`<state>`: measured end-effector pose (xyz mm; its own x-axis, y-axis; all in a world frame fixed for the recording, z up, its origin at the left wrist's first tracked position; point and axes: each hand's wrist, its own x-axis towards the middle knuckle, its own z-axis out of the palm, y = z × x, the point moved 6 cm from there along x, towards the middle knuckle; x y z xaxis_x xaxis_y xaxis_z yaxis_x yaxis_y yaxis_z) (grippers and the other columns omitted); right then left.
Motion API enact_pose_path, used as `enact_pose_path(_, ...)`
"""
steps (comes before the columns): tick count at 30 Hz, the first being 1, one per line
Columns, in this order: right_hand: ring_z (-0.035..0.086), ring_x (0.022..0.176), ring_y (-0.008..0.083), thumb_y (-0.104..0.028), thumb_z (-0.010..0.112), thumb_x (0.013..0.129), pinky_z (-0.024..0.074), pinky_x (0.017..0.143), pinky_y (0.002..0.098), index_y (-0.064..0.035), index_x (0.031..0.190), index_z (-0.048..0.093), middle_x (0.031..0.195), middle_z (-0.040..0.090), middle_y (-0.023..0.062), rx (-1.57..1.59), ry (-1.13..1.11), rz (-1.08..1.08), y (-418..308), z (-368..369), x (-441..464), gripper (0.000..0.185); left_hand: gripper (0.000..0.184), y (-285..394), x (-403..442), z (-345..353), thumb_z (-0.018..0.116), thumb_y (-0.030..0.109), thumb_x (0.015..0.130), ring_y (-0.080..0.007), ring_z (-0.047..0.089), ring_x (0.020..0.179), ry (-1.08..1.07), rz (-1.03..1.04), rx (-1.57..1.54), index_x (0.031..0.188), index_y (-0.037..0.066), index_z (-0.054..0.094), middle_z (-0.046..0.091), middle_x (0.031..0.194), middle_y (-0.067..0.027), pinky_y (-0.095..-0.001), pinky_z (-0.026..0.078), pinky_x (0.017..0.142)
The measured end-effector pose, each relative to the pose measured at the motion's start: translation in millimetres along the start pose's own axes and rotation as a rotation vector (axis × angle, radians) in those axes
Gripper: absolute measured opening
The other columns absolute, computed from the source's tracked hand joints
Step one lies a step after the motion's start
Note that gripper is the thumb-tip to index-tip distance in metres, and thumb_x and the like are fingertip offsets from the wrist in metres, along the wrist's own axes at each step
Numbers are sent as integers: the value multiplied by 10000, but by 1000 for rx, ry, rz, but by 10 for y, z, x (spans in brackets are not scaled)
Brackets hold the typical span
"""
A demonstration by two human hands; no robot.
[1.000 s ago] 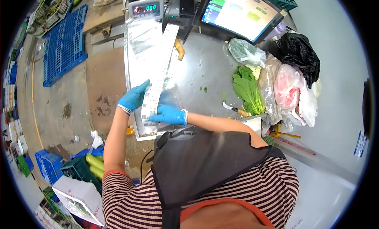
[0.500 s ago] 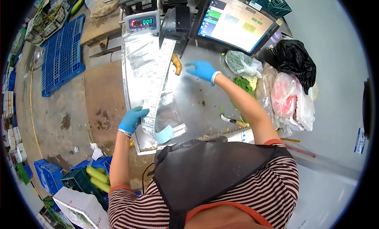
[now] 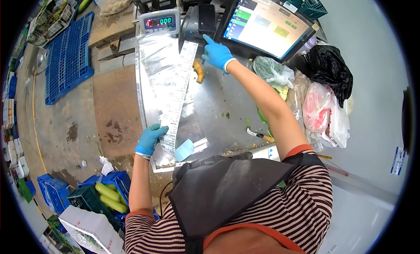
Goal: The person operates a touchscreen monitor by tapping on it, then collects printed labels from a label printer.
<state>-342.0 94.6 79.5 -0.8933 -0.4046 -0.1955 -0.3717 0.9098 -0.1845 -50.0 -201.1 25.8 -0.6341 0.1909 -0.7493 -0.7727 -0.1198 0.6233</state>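
Observation:
My left hand [image 3: 152, 140], in a blue glove, pinches the lower part of a long printed label strip [image 3: 180, 90]. The strip runs up to a black label printer [image 3: 192, 30]. My right hand [image 3: 216, 53], also gloved, is beside the printer with its index finger stretched toward the printer's front; whether it touches is unclear. The other fingers are curled, with nothing visible in them. A ginger-like root [image 3: 198, 70] lies just left of that hand. Clear plastic bags [image 3: 158, 61] lie under the strip, below a scale display [image 3: 160, 21] reading 0.00. A light blue piece [image 3: 184, 150] is at the strip's lower end.
A monitor [image 3: 267, 24] stands at the back right. Bagged goods, including a black bag [image 3: 330, 70] and a pinkish bag [image 3: 317, 107], are on the right. A knife [image 3: 260, 135] lies near the front edge. Crates and a blue pallet [image 3: 70, 57] are left.
My right hand let go of the strip's lower end and moved up to the printer, its index finger now extended. My left hand has stayed on the strip, slightly lower.

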Motion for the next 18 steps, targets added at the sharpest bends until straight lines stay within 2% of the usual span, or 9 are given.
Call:
enact_pose_path(2, 665, 1104, 393, -330, 687, 917, 469, 1038, 599, -65, 971, 706, 1675, 233, 127, 10, -8, 13, 2, -9, 32, 271, 377, 0, -4, 11, 771, 254, 891, -143, 663, 865, 0, -6, -1, 1154, -9, 707, 734, 996, -59, -299, 521, 808)
enact_pose_path(8, 710, 1006, 358, -313, 683, 919, 539, 941, 509, -39, 965, 719, 1668, 253, 131, 13, -25, -7, 15, -34, 109, 280, 372, -5, -13, 16, 760, 246, 898, -142, 655, 861, 8, -7, -27, 1156, -15, 701, 725, 996, -54, -298, 518, 806)
enact_pose_path(11, 720, 965, 349, -306, 680, 918, 565, 892, 468, -23, 1043, 726, 1660, 265, 142, -47, -26, -7, -10, -31, 142, 313, 359, -80, 56, -54, 749, 227, 904, -137, 651, 859, -31, 21, -64, 1158, -21, 696, 721, 996, -52, -290, 511, 792)
enact_pose_path(12, 717, 966, 361, -304, 686, 912, 572, 869, 477, -14, 1138, 713, 1651, 271, 159, -57, -27, -23, -15, -39, 142, 368, 351, -72, 56, -69, 744, 220, 908, -136, 648, 851, -34, 20, -55, 1155, -24, 696, 719, 987, -51, -287, 508, 783)
enact_pose_path(13, 716, 971, 368, -299, 700, 901, 573, 858, 469, -18, 1166, 707, 1635, 299, 168, -48, -16, -26, -12, -45, 124, 387, 343, -59, 30, -78, 739, 213, 911, -135, 645, 843, -41, 20, -42, 1152, -27, 695, 716, 978, -49, -284, 504, 773)
enact_pose_path(14, 720, 925, 370, -303, 696, 907, 576, 835, 463, -17, 1036, 711, 1646, 286, 151, -39, -9, -12, 51, 46, 175, 314, 334, -41, 6, -66, 735, 206, 915, -134, 643, 835, -51, 19, -26, 1149, -29, 695, 714, 969, -48, -280, 500, 764)
enact_pose_path(16, 724, 879, 375, -309, 699, 910, 583, 808, 457, -17, 912, 721, 1656, 272, 134, -44, 18, -8, 123, 146, 233, 292, 303, 13, -50, -8, 729, 198, 920, -125, 633, 813, -41, 29, -69, 1120, -27, 698, 707, 945, -42, -273, 490, 742)
enact_pose_path(18, 726, 875, 378, -322, 710, 908, 594, 790, 453, -21, 958, 733, 1653, 279, 137, -98, 21, -45, 35, 49, 151, 306, 275, -38, -52, -31, 715, 179, 930, -124, 639, 820, -42, 29, -84, 1110, -29, 698, 709, 953, -46, -274, 495, 747)
